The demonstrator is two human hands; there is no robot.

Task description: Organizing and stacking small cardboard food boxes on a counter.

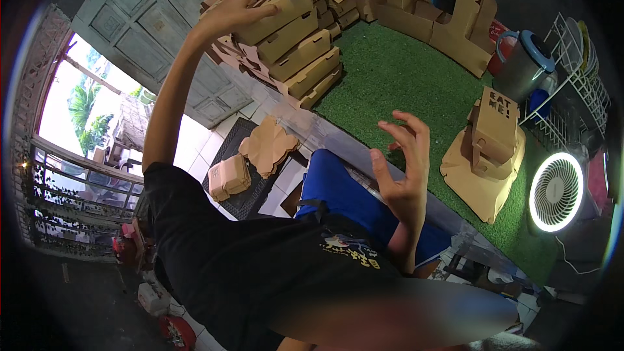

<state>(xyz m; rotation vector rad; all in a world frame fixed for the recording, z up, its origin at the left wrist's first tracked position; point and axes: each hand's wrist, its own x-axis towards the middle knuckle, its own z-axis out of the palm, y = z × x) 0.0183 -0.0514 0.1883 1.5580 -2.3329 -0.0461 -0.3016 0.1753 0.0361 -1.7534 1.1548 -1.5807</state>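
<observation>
My left hand [238, 9] is stretched out to the top of a tall stack of folded cardboard boxes [285, 17], its fingers spread over the uppermost ones; exact contact is hard to tell. Nothing is in my right hand [407, 165], raised in front of my body with loosely bent fingers, above the edge of a green artificial-grass mat [375, 83]. To its right on the mat, a small printed cardboard box [495, 124] lies on flat cardboard blanks [468, 175]. More blanks [269, 144] and several small closed boxes [229, 177] lie on a dark woven-pattern stool or table.
Cardboard carriers [429, 24] stand along the mat's far side. On the right are a metal jug with a blue lid [526, 63], a white wire dish rack [570, 68] and a lit round fan [556, 192]. A panelled door [161, 24] stands behind the stack.
</observation>
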